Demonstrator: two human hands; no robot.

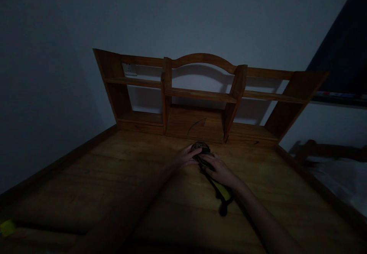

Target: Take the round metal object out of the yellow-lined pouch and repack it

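In the dim head view, a long dark object with a yellow-green section [224,191] lies slantwise over the wooden desk top [114,177]. I cannot make out its kind. Its far end is dark and rounded, and its near end is a narrow black tip with a knob. My left hand [185,157] is closed around the left side of the far end, thumb on top. My right hand [218,170] grips the dark body just behind, from the right, covering part of it. The fingers of both hands nearly meet there.
Behind the hands stands a wooden shelf unit [200,93] with small drawers, against a wall. A white power socket [130,70] shows through its left side. A yellow item [7,228] lies at the lower left. A dark screen-like panel [341,47] is at the upper right.
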